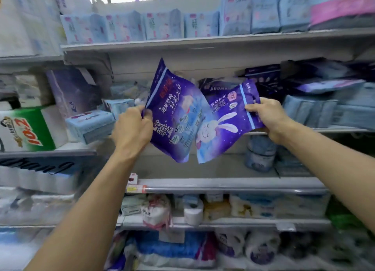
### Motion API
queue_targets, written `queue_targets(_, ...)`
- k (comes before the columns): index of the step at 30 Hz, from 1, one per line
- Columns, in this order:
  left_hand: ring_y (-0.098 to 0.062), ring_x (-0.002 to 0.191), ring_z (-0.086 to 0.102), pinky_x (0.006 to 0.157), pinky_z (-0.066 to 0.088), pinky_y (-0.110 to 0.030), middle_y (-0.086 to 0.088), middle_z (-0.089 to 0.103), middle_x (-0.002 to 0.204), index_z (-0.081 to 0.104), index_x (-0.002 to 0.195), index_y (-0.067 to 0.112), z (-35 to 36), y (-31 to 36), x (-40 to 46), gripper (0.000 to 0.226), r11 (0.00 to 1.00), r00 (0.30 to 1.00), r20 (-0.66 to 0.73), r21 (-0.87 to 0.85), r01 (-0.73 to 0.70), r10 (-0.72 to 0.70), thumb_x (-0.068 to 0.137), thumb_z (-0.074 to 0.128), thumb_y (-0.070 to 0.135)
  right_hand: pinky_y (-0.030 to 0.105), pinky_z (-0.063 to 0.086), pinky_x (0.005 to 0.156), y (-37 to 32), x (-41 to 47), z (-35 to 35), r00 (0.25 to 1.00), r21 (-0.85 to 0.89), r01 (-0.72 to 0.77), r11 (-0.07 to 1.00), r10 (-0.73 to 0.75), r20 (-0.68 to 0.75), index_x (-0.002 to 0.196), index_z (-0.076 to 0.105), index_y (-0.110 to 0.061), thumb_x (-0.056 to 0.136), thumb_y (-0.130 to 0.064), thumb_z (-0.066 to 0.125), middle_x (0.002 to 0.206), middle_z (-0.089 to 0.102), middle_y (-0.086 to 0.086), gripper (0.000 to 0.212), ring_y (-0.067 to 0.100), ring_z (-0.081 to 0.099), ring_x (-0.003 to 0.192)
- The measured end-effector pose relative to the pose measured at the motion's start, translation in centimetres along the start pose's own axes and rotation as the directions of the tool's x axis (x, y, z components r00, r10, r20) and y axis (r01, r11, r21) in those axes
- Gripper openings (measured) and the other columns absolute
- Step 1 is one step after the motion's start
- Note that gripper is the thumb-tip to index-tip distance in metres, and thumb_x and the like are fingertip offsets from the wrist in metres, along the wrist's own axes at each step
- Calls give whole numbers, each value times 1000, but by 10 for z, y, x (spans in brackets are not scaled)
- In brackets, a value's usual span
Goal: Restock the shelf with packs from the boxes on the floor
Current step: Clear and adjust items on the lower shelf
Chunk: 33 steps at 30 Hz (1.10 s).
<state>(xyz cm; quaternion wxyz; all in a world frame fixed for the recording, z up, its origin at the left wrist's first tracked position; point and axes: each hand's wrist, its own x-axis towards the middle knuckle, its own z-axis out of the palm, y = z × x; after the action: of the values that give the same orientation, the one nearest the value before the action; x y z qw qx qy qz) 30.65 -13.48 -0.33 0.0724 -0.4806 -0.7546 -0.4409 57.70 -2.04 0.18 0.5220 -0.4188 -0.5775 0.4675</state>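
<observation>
Left hand (pixel 132 128) and right hand (pixel 267 118) each pinch a purple pack (pixel 174 116) (pixel 221 120) by an edge; floppy film may, apparently, slip or snag on the crowded shelf (pixel 233 183).

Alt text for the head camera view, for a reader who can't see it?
A person's left hand and right hand each grip a purple pack, the left pack and the rabbit-printed right pack, raised in front of a store shelf stocked with pale blue packs.

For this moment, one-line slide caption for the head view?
Left hand and right hand each hold a purple pack, left pack, right pack, before the shelf.
</observation>
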Motion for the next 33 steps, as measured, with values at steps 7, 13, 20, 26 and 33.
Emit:
queue_targets(7, -40, 91, 61, 83, 50, -46, -17, 68, 92, 59, 79, 16, 40, 52, -85, 24, 992, 991, 132, -123, -5, 22, 94, 48, 30, 21, 54, 50, 35, -58, -105, 998, -158, -59, 986, 58, -9, 85, 63, -9, 89, 3, 56, 58, 68, -4, 14, 7, 62, 48)
queue_targets(13, -41, 85, 62, 77, 51, -40, -17, 69, 86, 55, 67, 13, 107, 106, -147, 26, 993, 907, 418, -121, 7, 45, 90, 49, 24, 28, 53, 40, 64, -94, -175, 973, -343, -228, 911, 223, -54, 77, 61, -12, 88, 3, 54, 56, 66, 2, 20, 12, 62, 44)
queue_targets(20, -38, 88, 63, 75, 48, -40, -16, 69, 91, 54, 69, 14, 199, 152, -204, 25, 986, 693, 719, -146, 82, 49, 92, 49, 21, 37, 56, 59, 130, -113, -242, 886, -256, -449, 856, 391, -249, 80, 65, -12, 85, -4, 64, 87, 71, 19, 9, 27, 62, 64)
queue_targets(26, -23, 69, 66, 57, 59, -38, -7, 67, 81, 60, 101, 10, 280, 180, -227, 19, 891, 462, 886, -231, 391, 27, 101, 41, 14, 44, 59, 59, 164, -109, -281, 799, -131, -551, 824, 476, -366, 89, 63, -5, 88, -2, 61, 82, 67, 17, 3, 28, 62, 66)
queue_targets(33, -31, 92, 69, 68, 61, -44, -15, 69, 110, 57, 119, 7, 362, 215, -251, 25, 913, 308, 951, -151, 379, 30, 103, 42, 19, 51, 58, 78, 204, -78, -321, 737, -90, -636, 767, 567, -368, 86, 60, -8, 92, -6, 58, 97, 69, 18, 7, 34, 68, 92)
